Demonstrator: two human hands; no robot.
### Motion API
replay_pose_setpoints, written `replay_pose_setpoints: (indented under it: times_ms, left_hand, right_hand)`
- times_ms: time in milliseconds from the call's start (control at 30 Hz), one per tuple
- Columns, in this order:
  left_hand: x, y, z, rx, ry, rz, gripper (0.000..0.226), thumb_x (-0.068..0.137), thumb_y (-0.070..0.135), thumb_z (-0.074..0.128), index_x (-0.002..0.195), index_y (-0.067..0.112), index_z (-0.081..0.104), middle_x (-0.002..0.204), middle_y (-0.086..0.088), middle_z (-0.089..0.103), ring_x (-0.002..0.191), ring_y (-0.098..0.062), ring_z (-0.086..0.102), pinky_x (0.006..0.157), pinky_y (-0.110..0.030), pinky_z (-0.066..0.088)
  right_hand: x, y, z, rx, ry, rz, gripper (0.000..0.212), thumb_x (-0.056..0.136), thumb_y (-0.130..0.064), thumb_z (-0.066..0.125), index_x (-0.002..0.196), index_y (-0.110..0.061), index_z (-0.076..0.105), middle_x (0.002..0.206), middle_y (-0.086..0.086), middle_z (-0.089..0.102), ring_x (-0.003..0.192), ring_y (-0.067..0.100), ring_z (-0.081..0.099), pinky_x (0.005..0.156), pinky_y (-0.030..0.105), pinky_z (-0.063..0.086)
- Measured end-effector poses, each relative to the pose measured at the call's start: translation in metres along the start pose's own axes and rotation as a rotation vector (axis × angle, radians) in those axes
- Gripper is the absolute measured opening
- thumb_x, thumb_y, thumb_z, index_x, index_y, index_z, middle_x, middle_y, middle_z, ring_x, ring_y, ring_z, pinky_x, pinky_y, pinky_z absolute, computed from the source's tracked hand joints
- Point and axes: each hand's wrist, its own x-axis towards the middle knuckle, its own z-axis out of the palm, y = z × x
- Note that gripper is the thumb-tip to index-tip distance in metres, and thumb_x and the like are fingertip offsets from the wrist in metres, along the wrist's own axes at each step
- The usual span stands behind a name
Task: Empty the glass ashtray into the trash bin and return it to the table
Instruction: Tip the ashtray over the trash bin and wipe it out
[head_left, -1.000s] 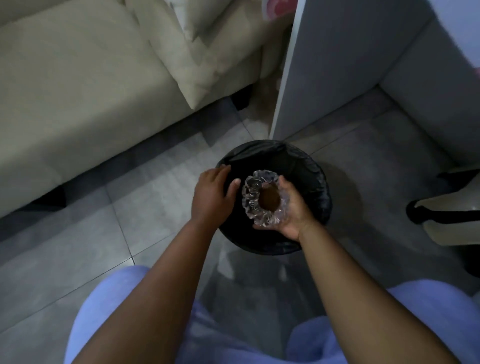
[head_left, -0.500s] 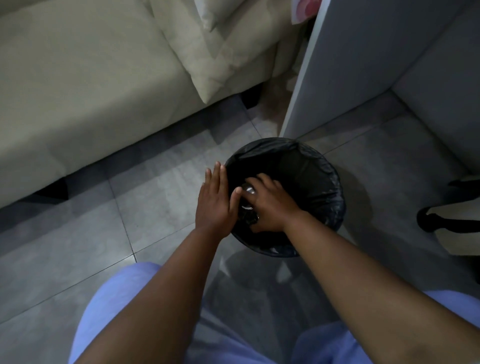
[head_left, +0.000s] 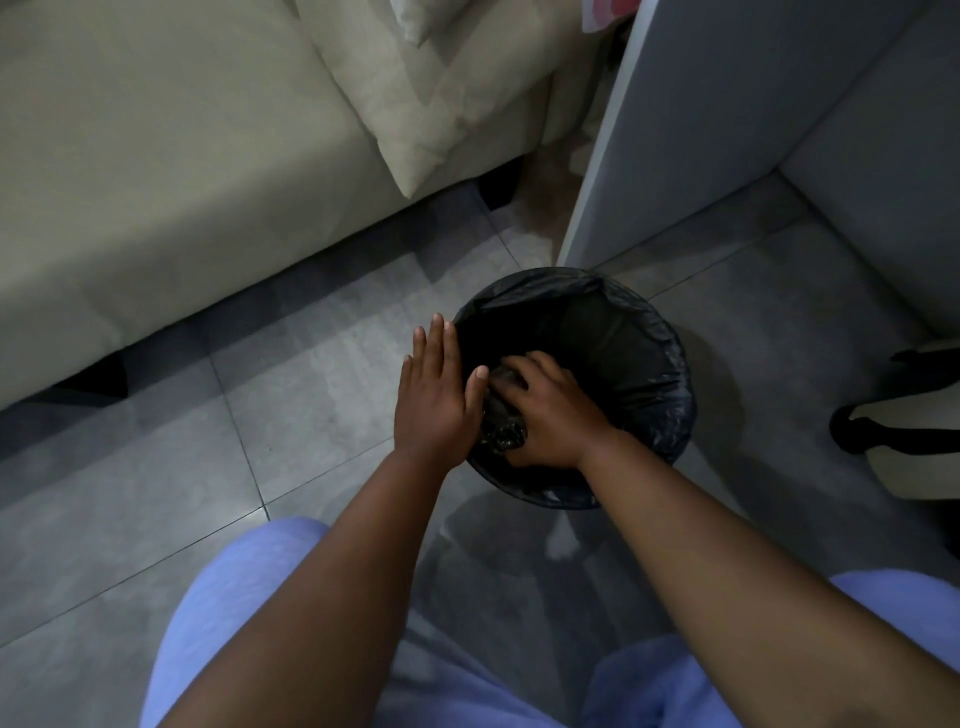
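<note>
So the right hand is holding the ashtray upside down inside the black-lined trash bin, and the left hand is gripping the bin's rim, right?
Not quite. In the head view the left hand is flat and open beside the ashtray, not gripping the rim. The rest holds: the right hand covers the inverted ashtray inside the black-lined trash bin.

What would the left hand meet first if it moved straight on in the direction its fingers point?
Probably the grey floor tiles ahead, then the sofa base. The left hand points up-frame along the trash bin rim; depth is unclear.
</note>
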Motion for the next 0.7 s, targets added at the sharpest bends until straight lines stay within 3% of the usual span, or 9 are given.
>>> replay_pose_setpoints:
  times_ms: [67, 133, 200, 267, 367, 467, 533, 600, 700]
  left_hand:
    - [0.0, 0.0, -0.001, 0.017, -0.009, 0.011, 0.064, 0.099, 0.048, 0.025, 0.151, 0.018, 0.001, 0.162, -0.003, 0.0, 0.148, -0.019, -0.009, 0.122, -0.045, 0.007]
    - [0.001, 0.0, -0.003, 0.025, -0.018, 0.017, 0.065, 0.099, 0.049, 0.025, 0.151, 0.018, 0.002, 0.162, -0.002, -0.002, 0.148, -0.018, -0.012, 0.122, -0.045, 0.006]
    - [0.002, 0.002, -0.006, 0.026, -0.011, 0.035, 0.066, 0.098, 0.051, 0.025, 0.151, 0.018, 0.003, 0.162, -0.002, -0.002, 0.147, -0.017, -0.014, 0.122, -0.044, 0.004]
    - [0.002, 0.007, -0.011, 0.023, 0.016, 0.086, 0.07, 0.096, 0.054, 0.025, 0.152, 0.017, 0.005, 0.163, -0.003, 0.0, 0.147, -0.016, -0.015, 0.122, -0.042, 0.001]
    - [0.002, 0.019, -0.018, 0.018, 0.002, 0.232, 0.083, 0.089, 0.065, 0.027, 0.151, 0.014, 0.009, 0.162, -0.005, 0.005, 0.148, -0.017, -0.013, 0.121, -0.04, 0.0]
    - [0.0, 0.029, -0.02, 0.026, -0.152, 0.358, 0.112, 0.071, 0.079, 0.047, 0.151, 0.011, 0.006, 0.161, -0.006, 0.004, 0.146, -0.016, -0.013, 0.122, -0.041, 0.002]
    - [-0.001, 0.032, -0.019, 0.035, -0.24, 0.367, 0.131, 0.057, 0.075, 0.067, 0.151, 0.01, 0.003, 0.161, -0.007, 0.006, 0.144, -0.013, -0.008, 0.12, -0.035, 0.001]
    - [0.001, 0.033, -0.018, 0.034, -0.243, 0.367, 0.139, 0.05, 0.072, 0.075, 0.151, 0.01, 0.003, 0.159, -0.011, 0.015, 0.146, -0.021, 0.01, 0.115, -0.033, 0.012]
    - [0.002, 0.032, -0.016, 0.038, -0.223, 0.357, 0.136, 0.05, 0.07, 0.076, 0.15, 0.007, 0.009, 0.154, -0.015, 0.026, 0.14, -0.028, 0.029, 0.112, -0.037, 0.03]
  right_hand:
    - [-0.002, 0.005, 0.0, 0.119, 0.048, 0.119, 0.101, 0.052, -0.053, 0.078, 0.141, -0.024, 0.04, 0.145, 0.01, 0.035, 0.134, 0.032, 0.032, 0.106, 0.048, 0.039]
    - [-0.005, 0.007, -0.004, 0.428, 0.141, 0.341, 0.095, 0.053, -0.047, 0.086, 0.137, -0.02, 0.049, 0.141, 0.009, 0.038, 0.126, 0.022, 0.041, 0.107, 0.036, 0.04]
    - [-0.009, 0.009, -0.014, 0.915, 0.213, 0.572, 0.073, 0.06, -0.042, 0.084, 0.126, -0.02, 0.059, 0.128, 0.006, 0.051, 0.11, 0.017, 0.054, 0.085, 0.027, 0.05]
    - [-0.015, 0.012, -0.024, 1.454, 0.184, 0.722, 0.054, 0.068, -0.05, 0.068, 0.114, -0.022, 0.064, 0.112, 0.008, 0.063, 0.101, 0.029, 0.061, 0.07, 0.036, 0.055]
    - [-0.027, 0.02, -0.036, 1.907, 0.086, 0.755, 0.063, 0.078, -0.062, 0.05, 0.121, -0.017, 0.062, 0.114, 0.018, 0.065, 0.108, 0.043, 0.061, 0.086, 0.069, 0.047]
    - [-0.031, 0.018, -0.041, 2.067, 0.069, 0.67, 0.062, 0.085, -0.063, 0.042, 0.113, -0.013, 0.066, 0.113, 0.023, 0.068, 0.102, 0.043, 0.065, 0.09, 0.062, 0.048]
    - [-0.031, 0.014, -0.041, 2.06, 0.077, 0.666, 0.062, 0.086, -0.063, 0.039, 0.107, -0.011, 0.065, 0.104, 0.028, 0.069, 0.097, 0.043, 0.067, 0.092, 0.058, 0.047]
    - [-0.031, 0.009, -0.041, 2.037, 0.092, 0.684, 0.063, 0.088, -0.063, 0.036, 0.106, -0.01, 0.064, 0.097, 0.028, 0.071, 0.093, 0.042, 0.068, 0.093, 0.056, 0.047]
    - [-0.034, 0.005, -0.043, 1.972, 0.147, 0.72, 0.064, 0.092, -0.06, 0.032, 0.111, -0.008, 0.065, 0.094, 0.023, 0.074, 0.088, 0.038, 0.071, 0.078, 0.046, 0.057]
